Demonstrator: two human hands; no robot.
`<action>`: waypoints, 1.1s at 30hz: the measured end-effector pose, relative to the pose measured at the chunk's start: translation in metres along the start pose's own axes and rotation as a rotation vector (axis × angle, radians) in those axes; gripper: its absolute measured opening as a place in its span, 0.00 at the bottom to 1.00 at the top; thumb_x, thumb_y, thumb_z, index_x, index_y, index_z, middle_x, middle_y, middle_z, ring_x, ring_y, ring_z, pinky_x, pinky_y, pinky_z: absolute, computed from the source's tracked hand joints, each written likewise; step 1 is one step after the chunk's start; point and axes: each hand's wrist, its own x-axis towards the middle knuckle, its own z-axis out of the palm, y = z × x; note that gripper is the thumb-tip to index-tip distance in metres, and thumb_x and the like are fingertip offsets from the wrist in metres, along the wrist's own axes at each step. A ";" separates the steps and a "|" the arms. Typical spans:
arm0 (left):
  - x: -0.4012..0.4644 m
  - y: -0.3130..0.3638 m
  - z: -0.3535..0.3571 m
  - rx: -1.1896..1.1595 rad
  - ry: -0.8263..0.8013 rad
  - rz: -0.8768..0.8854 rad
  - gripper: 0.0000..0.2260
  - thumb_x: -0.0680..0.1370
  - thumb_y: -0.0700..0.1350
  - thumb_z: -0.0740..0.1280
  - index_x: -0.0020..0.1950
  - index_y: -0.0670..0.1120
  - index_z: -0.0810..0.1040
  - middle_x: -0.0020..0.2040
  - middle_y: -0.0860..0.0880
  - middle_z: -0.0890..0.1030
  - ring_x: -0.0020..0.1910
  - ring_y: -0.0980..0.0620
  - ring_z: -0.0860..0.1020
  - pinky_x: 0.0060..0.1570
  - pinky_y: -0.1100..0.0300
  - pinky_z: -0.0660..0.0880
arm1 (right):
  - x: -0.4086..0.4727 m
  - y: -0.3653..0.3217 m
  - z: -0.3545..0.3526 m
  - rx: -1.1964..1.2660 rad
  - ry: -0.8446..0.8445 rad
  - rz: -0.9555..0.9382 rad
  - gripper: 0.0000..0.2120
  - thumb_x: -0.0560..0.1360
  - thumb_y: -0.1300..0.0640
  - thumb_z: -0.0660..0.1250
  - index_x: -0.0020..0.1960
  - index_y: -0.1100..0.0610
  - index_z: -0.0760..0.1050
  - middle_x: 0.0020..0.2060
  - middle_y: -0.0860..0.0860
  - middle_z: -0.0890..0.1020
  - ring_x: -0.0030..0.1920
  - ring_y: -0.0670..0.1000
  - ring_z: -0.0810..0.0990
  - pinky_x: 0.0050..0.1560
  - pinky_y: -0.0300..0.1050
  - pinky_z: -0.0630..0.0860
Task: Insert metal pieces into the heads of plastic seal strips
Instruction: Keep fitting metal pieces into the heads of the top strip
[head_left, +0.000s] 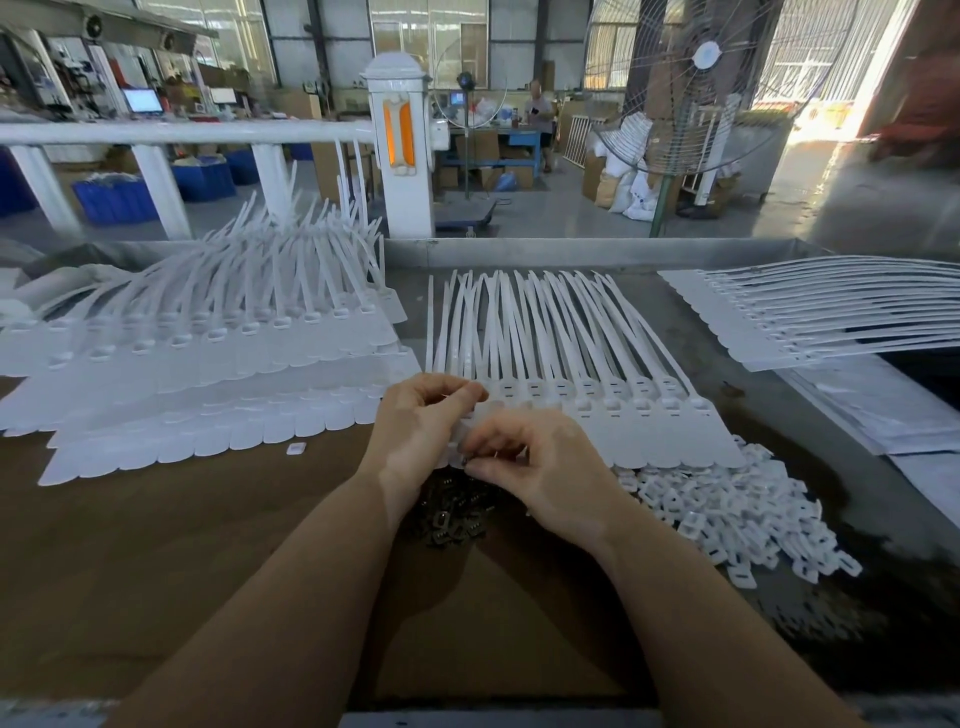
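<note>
At the centre of the view, a fanned row of white plastic seal strips (582, 405) lies on the grey metal table (675, 322), heads toward the person and tails pointing to 12 o'clock. The left hand (423, 415) curls its fingers (457, 387) onto the leftmost strip heads. Just at its 4 o'clock, the right hand (540, 467) pinches a small dark metal piece (470, 460) between thumb and fingertips. A heap of dark metal pieces (454, 519) lies directly below both hands at 6 o'clock. A pile of small white plastic caps (727, 514) spreads at 4 o'clock, and stacked white seal strips (208, 358) fill 9 to 10 o'clock.
</note>
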 end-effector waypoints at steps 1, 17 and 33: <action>0.001 -0.001 0.000 -0.004 0.002 0.002 0.06 0.75 0.45 0.69 0.44 0.43 0.83 0.46 0.41 0.82 0.49 0.46 0.80 0.54 0.50 0.77 | 0.000 0.000 0.000 0.004 -0.012 -0.005 0.06 0.70 0.62 0.71 0.44 0.53 0.81 0.37 0.42 0.81 0.41 0.39 0.78 0.45 0.28 0.70; 0.003 -0.006 0.000 0.014 -0.006 0.037 0.05 0.75 0.46 0.69 0.41 0.47 0.83 0.42 0.47 0.83 0.45 0.52 0.79 0.43 0.64 0.72 | -0.001 -0.001 -0.003 0.051 -0.056 0.023 0.07 0.73 0.63 0.68 0.43 0.52 0.80 0.37 0.41 0.80 0.41 0.37 0.77 0.45 0.27 0.69; 0.001 -0.004 -0.002 0.043 -0.097 0.086 0.03 0.73 0.42 0.71 0.41 0.46 0.83 0.47 0.47 0.80 0.48 0.51 0.79 0.49 0.62 0.73 | 0.000 -0.001 -0.006 0.125 0.214 0.187 0.08 0.75 0.65 0.65 0.47 0.52 0.77 0.42 0.49 0.83 0.45 0.43 0.81 0.49 0.37 0.76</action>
